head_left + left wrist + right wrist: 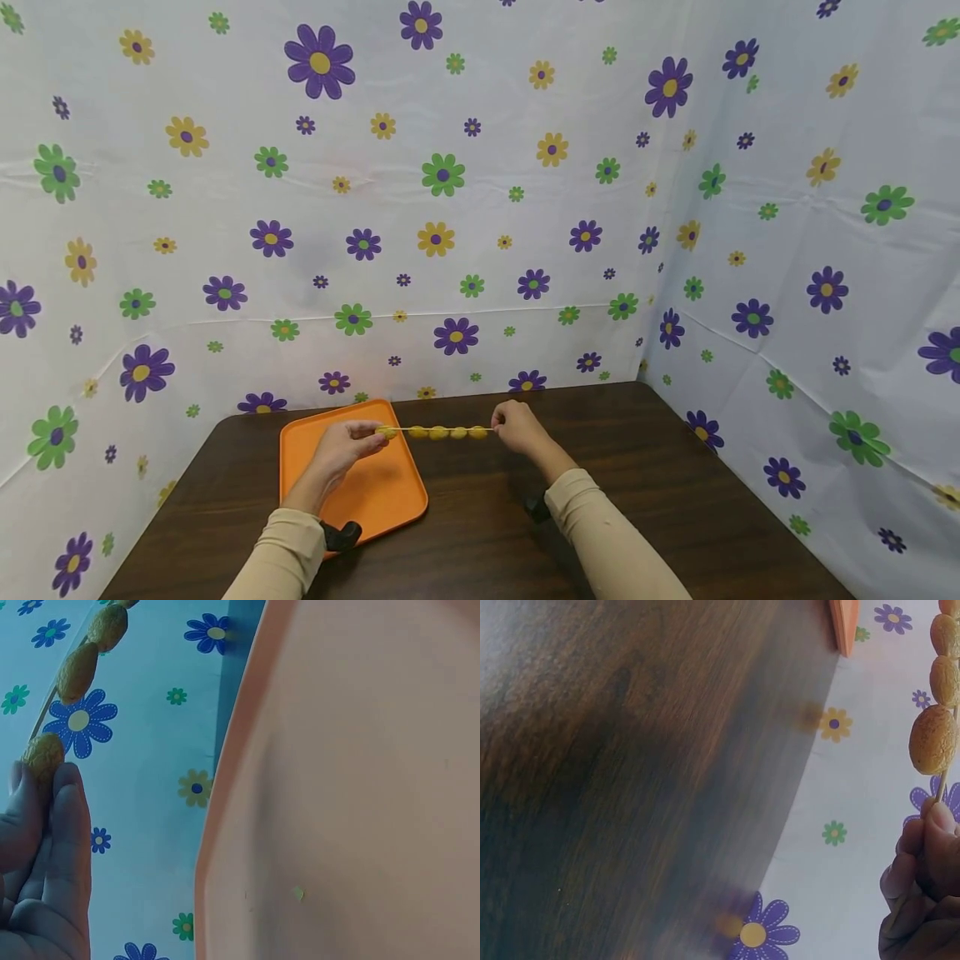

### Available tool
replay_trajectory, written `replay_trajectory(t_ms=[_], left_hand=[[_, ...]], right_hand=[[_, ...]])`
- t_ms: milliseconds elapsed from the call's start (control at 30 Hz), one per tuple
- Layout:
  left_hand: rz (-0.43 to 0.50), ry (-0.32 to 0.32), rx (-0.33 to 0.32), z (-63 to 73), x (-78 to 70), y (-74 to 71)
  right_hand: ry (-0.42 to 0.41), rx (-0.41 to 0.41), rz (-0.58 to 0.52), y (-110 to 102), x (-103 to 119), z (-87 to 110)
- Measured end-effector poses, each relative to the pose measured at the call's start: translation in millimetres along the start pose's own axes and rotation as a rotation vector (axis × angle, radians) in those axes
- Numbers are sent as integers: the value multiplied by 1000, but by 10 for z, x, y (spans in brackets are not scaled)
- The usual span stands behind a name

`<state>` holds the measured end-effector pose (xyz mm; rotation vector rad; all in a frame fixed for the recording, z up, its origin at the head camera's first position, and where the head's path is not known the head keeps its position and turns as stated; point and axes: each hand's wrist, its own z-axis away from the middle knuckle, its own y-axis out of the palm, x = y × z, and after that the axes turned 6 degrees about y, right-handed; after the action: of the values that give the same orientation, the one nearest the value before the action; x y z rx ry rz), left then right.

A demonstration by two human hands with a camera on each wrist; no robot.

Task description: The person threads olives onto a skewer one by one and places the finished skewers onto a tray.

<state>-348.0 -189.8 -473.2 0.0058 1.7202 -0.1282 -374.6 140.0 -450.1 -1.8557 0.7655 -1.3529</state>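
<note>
A thin wooden skewer [488, 429] is held level above the table, threaded with several small, yellow-brown, wrinkled oval pieces [438, 432] that look like baby potatoes. My left hand [339, 452] pinches the end piece [43, 756] between thumb and fingers, over the orange tray [375, 492]. A short stretch of bare stick separates that piece from the others, which sit close together. At the opposite end, my right hand [521, 429] grips the bare stick just beyond the largest piece [934, 740]. Fingers hide both tips of the skewer.
The tray lies on the left of a dark wooden table [637, 500]. A tiny pale green scrap [299, 893] is on the tray's surface. Flower-patterned white cloth [480, 200] stands behind the table and along its right side.
</note>
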Motion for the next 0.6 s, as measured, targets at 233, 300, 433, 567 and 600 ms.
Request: replay_trajectory(t_ms=[233,300,433,567,600], left_hand=[[-99,-5,-65,-9,-33,58],[-120,-6,-79,-11,-48,78],[-147,1,-84,-14,-55,103],[-166,11,-81,-14,-47,111],[-166,11,-82,-11,-47,113]], right_hand=[[-3,-1,29,11,-2,-5],[7,3,32,14,2,-8],[13,2,39,21,11,-14],[7,-6,40,25,21,-12],[5,-7,40,28,24,-10]])
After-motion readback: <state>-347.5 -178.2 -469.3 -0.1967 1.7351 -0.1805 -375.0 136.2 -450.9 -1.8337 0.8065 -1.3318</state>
